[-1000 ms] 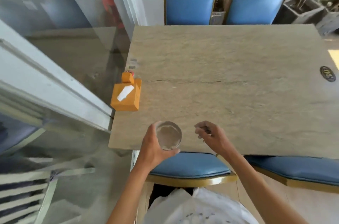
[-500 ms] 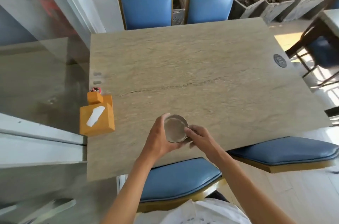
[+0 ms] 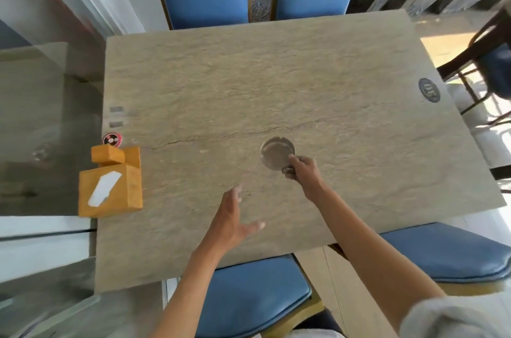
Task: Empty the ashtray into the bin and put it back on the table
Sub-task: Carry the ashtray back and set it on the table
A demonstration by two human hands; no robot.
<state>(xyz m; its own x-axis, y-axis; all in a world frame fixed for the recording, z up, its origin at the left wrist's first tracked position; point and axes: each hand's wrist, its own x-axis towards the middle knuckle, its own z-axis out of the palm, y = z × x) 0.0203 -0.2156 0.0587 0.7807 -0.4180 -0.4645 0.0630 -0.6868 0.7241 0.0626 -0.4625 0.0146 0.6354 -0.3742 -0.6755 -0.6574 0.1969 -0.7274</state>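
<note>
1. I can read one marking only: the number "30", in pale figures on a small dark oval plaque [image 3: 429, 90] fixed flat to the beige stone-look rectangular table top [image 3: 276, 83], near that table's right edge. From my view the figures appear turned sideways.
2. At the table's left edge, a small round red and black disc [image 3: 112, 140] carries a printed symbol, but I cannot make out any letters on it.
3. Just beyond that disc, two small grey rectangular labels [image 3: 116, 116] on the table are too blurred to read.
</note>
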